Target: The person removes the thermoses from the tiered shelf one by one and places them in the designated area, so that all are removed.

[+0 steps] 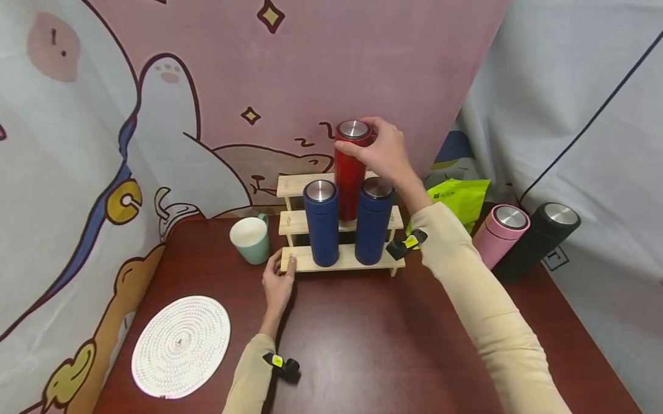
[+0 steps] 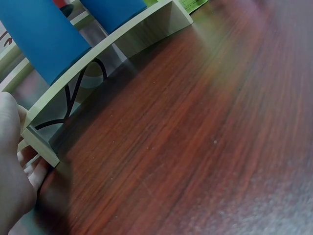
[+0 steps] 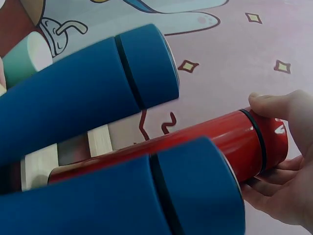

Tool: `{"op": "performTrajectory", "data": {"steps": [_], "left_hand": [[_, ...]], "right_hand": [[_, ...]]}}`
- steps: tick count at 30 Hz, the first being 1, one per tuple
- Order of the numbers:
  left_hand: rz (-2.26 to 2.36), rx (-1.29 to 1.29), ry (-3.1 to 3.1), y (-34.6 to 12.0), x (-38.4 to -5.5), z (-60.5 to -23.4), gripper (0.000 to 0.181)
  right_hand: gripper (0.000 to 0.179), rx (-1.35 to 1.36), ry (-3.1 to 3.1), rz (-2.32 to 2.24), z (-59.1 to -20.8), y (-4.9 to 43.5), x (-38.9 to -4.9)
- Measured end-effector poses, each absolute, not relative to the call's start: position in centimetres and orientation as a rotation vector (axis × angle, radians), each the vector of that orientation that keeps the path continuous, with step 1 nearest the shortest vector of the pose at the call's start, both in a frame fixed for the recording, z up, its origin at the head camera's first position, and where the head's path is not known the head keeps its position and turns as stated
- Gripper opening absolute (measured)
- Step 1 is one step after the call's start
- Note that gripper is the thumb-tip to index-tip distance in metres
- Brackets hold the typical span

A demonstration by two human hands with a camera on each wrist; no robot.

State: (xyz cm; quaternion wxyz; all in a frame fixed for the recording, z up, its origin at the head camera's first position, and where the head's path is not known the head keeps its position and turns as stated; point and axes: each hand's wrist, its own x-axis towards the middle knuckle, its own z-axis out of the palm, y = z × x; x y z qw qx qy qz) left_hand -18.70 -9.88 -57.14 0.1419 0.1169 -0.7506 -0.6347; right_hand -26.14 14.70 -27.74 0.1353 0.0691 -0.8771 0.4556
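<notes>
My right hand (image 1: 387, 150) grips a red thermos (image 1: 349, 176) round its cap, thumb on one side and fingers on the other. In the head view the red thermos rises upright behind two blue thermoses, its base over the middle step of a three-tier wooden rack (image 1: 299, 223). The left blue thermos (image 1: 323, 231) and the right blue thermos (image 1: 373, 230) stand on the lowest step. My left hand (image 1: 277, 285) holds the left end of that step, with the thumb on top; in the left wrist view its fingers (image 2: 36, 171) reach round the end leg.
Left of the rack stands a mint mug (image 1: 253, 249), and a round white woven mat (image 1: 181, 346) lies nearer. On the right are a bright green pouch (image 1: 460, 199), a pink thermos (image 1: 499, 234) and a black thermos (image 1: 541, 242). A printed cloth (image 1: 413, 46) hangs behind the table.
</notes>
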Motion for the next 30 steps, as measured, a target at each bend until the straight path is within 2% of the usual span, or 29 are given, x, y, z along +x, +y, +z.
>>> {"op": "performTrajectory", "data": {"steps": [30], "left_hand": [[-1.840, 0.344, -2.157, -9.7, -18.7, -57.2, 0.046]], "right_hand": [[0.075, -0.020, -2.513, 1.228, -28.0, 22.7, -23.3]]}}
